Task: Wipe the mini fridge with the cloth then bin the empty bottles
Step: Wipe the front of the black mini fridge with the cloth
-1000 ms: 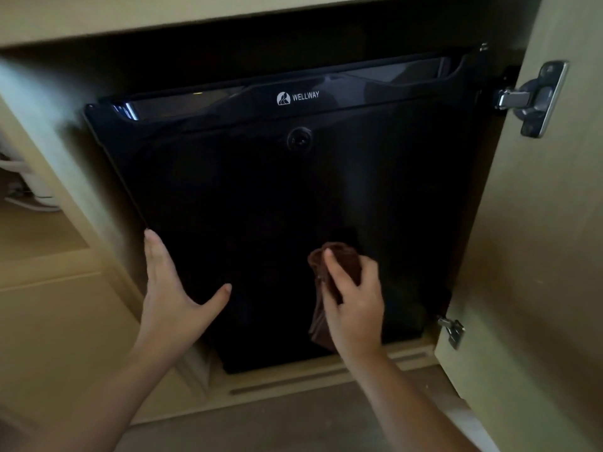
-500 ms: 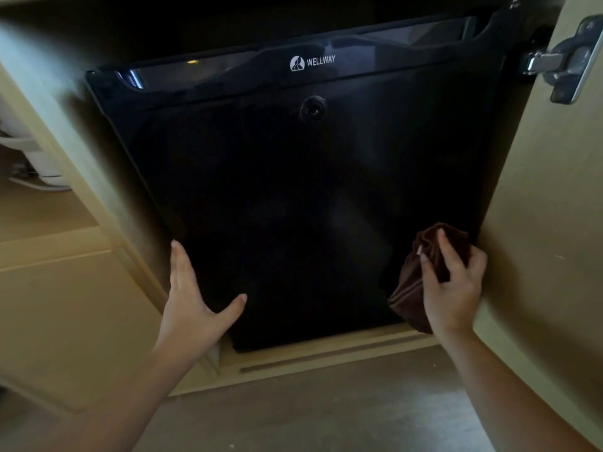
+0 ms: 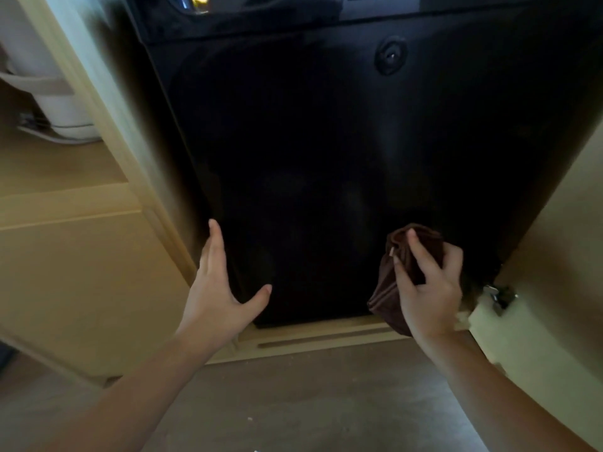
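A black mini fridge (image 3: 326,158) fills a wooden cabinet bay, its glossy door shut and a round lock (image 3: 390,57) near the top. My right hand (image 3: 430,288) grips a bunched dark brown cloth (image 3: 388,288) against the door's lower right part. My left hand (image 3: 218,288) lies flat with straight fingers at the door's lower left edge, thumb spread out. No bottles are in view.
The open cabinet door (image 3: 554,288) stands at the right with a metal hinge (image 3: 497,296) low on it. A wooden side panel (image 3: 107,158) borders the fridge on the left, with a white appliance (image 3: 58,102) on a shelf behind it. Grey floor (image 3: 310,402) lies below.
The view has dropped and moved closer to the fridge. My right hand swept the cloth from the door's lower middle to its lower right. My left hand stays at the lower left edge.
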